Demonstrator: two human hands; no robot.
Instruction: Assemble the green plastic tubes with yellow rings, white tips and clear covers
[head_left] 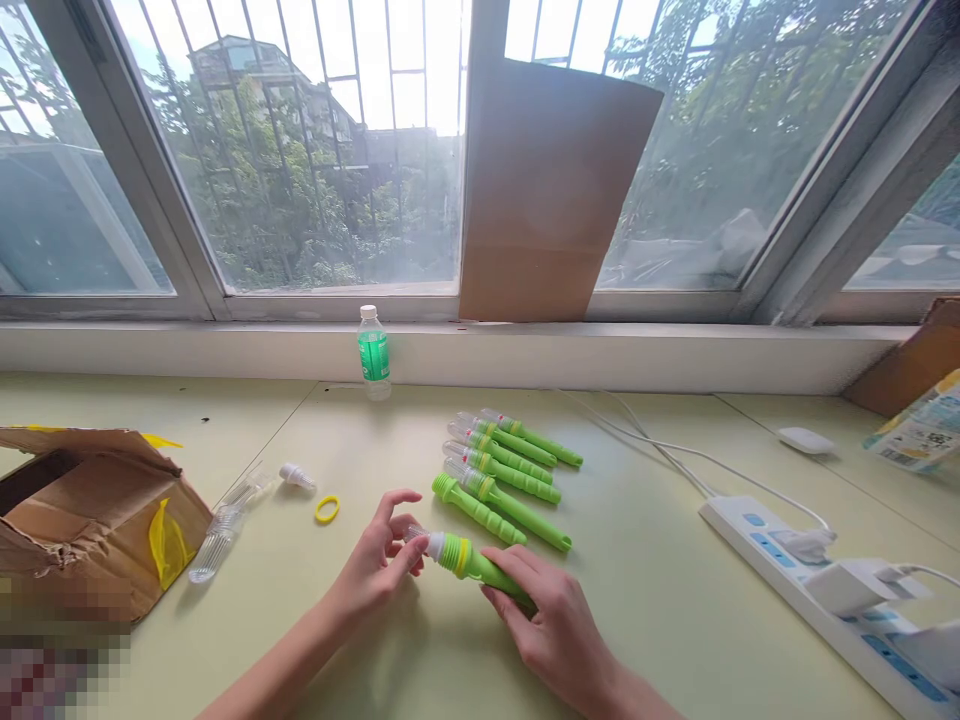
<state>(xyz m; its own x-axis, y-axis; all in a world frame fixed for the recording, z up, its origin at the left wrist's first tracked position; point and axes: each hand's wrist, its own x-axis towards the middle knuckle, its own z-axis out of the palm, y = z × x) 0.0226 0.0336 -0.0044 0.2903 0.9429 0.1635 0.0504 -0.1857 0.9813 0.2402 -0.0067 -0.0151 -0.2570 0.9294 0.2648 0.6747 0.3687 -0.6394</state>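
My right hand (551,610) is wrapped round a green plastic tube (474,565) with a yellow ring near its end. A white threaded piece (436,546) with a clear ribbed tip sits at the tube's left end. Thumb and fingers of my left hand (382,555) pinch at that clear tip, partly hiding it. Just beyond lies a green tube (480,508) without a clear cap. Several assembled green tubes (514,500) with clear caps lie in a row behind it. To the left are a loose yellow ring (327,510) and a white piece (297,477).
A clear ribbed plastic tube (217,540) lies beside an opened cardboard box (97,530) at left. A green-labelled bottle (374,355) stands near the window ledge. On the right, a power strip (810,590) holds plugs and white cables (660,442).
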